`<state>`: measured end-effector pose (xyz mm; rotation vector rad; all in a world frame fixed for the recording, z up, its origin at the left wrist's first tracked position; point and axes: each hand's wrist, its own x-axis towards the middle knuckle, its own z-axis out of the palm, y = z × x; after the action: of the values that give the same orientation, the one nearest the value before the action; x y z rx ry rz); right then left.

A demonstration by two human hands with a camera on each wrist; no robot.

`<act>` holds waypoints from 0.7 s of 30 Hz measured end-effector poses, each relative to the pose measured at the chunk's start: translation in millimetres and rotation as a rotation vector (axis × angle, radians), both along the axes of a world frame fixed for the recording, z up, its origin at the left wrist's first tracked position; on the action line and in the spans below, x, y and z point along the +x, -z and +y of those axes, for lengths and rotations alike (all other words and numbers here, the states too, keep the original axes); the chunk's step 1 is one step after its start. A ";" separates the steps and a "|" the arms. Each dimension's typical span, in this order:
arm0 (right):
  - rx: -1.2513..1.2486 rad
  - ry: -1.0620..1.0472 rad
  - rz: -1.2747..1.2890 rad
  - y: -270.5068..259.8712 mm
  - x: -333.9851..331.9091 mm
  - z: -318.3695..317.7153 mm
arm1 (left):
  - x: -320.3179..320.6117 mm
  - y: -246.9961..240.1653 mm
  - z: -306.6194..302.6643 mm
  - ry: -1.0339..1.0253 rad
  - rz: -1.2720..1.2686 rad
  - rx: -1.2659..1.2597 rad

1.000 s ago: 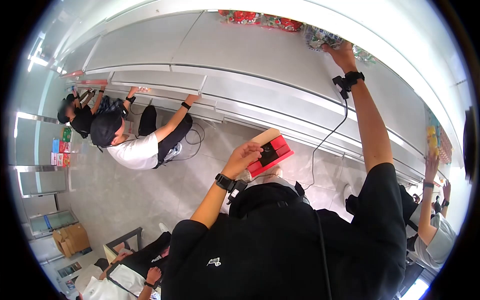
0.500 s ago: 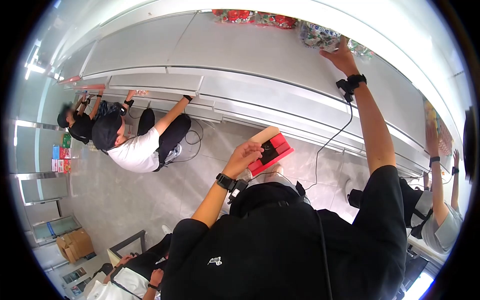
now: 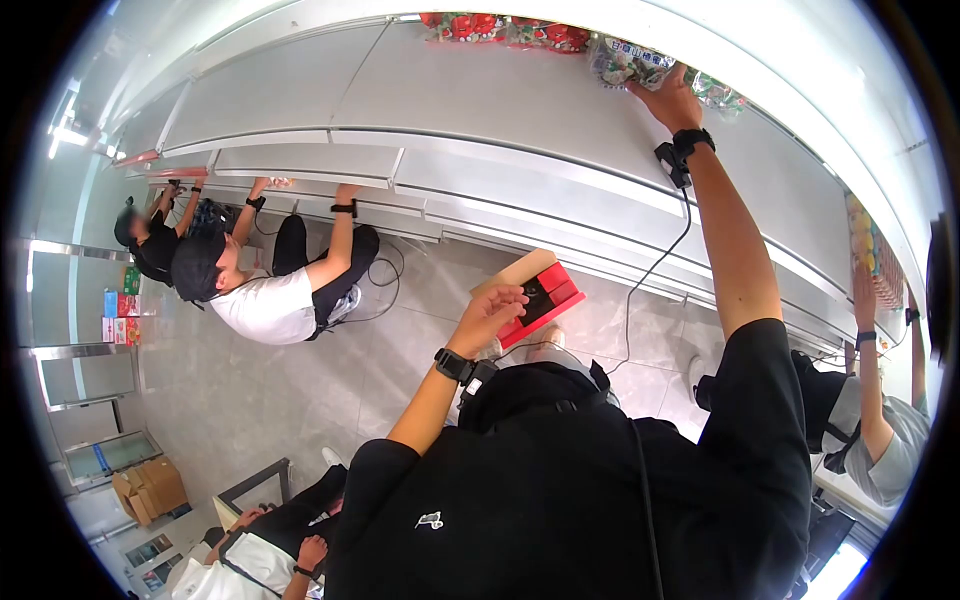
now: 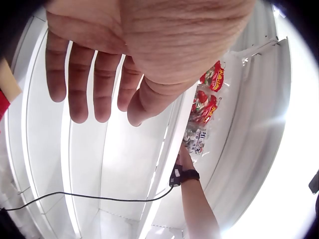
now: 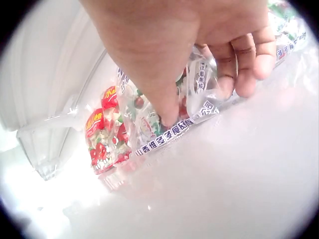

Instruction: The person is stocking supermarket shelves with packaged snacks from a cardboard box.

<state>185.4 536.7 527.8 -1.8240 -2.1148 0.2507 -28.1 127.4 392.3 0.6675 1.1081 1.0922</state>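
Observation:
On the upper shelf, my right hand [image 3: 672, 102] grips the side of a clear candy bag [image 3: 618, 64] with dark lettering. The right wrist view shows the thumb of that hand [image 5: 174, 45] pressed into the clear bag [image 5: 142, 119], its fingers curled at the other side of the crinkled plastic. Another clear bag [image 3: 718, 94] lies just right of the hand. My left hand [image 3: 490, 315] hangs in front of my body, holding nothing; in the left wrist view this hand [image 4: 144, 45] has its fingers loosely extended and parted.
Red candy bags [image 3: 465, 27] sit left of the clear one. A red box [image 3: 558, 292] with a dark inside is below, beyond my left hand. Shelf edges [image 3: 520, 163] run across. A cable hangs from my right wrist. People crouch left and reach at the right.
My right hand and the clear bag have shifted slightly left in view, and the bag's lettering shows more plainly. My left hand stays about where it was. The person at right has moved.

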 end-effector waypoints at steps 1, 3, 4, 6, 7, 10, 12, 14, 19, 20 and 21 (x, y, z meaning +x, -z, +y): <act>0.011 -0.033 0.020 1.1 3.2 0.4 | -0.3 0.8 -0.4 -0.002 -0.002 0.009; 0.024 -0.090 0.061 1.1 9.6 1.7 | -0.2 -2.0 -1.6 -0.002 0.015 -0.006; 0.026 -0.114 0.082 1.2 12.2 3.1 | -0.2 -2.4 -1.9 -0.003 0.023 -0.013; 0.022 -0.148 0.124 8.9 18.1 9.2 | -0.3 0.0 -3.0 -0.004 0.029 0.000; 0.018 -0.158 0.145 14.5 20.3 14.7 | -0.4 0.7 -2.9 -0.002 0.031 0.007; 0.027 -0.173 0.177 13.7 32.1 15.8 | -1.0 3.2 -2.5 0.008 0.033 0.017; 0.067 -0.180 0.255 8.4 39.5 8.6 | -2.2 2.8 -2.8 0.009 0.028 0.020; 0.133 -0.184 0.398 1.4 50.1 -9.7 | -2.8 4.9 -3.6 0.007 0.032 0.016; -0.043 -0.466 0.718 -16.1 55.4 -94.6 | -3.3 11.4 -10.5 0.016 0.030 -0.006; -0.085 -0.538 0.730 -19.1 49.2 -123.5 | -2.8 12.1 -11.4 0.005 0.024 -0.013; -0.146 -0.604 0.760 -6.4 44.2 -144.5 | -3.4 13.4 -12.9 -0.008 0.018 -0.028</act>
<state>229.6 392.2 534.2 -0.8539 -2.0058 1.0689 -31.5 114.6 379.0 0.6526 1.1409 1.0773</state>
